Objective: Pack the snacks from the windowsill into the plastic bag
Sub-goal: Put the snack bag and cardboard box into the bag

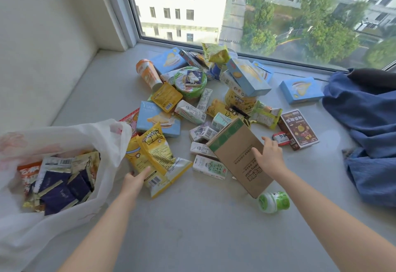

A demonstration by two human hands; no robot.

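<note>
Snacks [192, 100] lie in a loose heap on a pale grey windowsill [192, 239], mid-frame, just below the window [267, 10]. At left, touching the heap's near edge, a white plastic bag [64, 134] sits w/ its mouth gaping. Inside it are dark purple pkts [62, 192], a foil pkt [56, 162] w/ a barcode and an orange pkt [25, 175]. Two yellow pkts [154, 153] overlap just beside the bag's mouth. The left hand [135, 180] reaches in from below. Its grip is slack, fingers stretched straight, tips touching the nearer yellow pkt, holding nothing. To the right a cardboard box [237, 153] stands tilted, near corner down on the sill. The right hand [270, 158] has its grip on that box: thumb on the upper face, fingers curled round the right edge. Small white milk cartons [209, 166] lie beside the box on its left, some partly under it. A green-and-white bottle [273, 202] lies on its side by the box's near corner. Farther back are a green tub [190, 83], an orange cup [147, 74] on its side & several light blue boxes [157, 119]. A dark brown box [299, 129] lies at the heap's right edge. At far right is crumpled blue cloth [368, 121]. Through the glass: buildings, trees.
</note>
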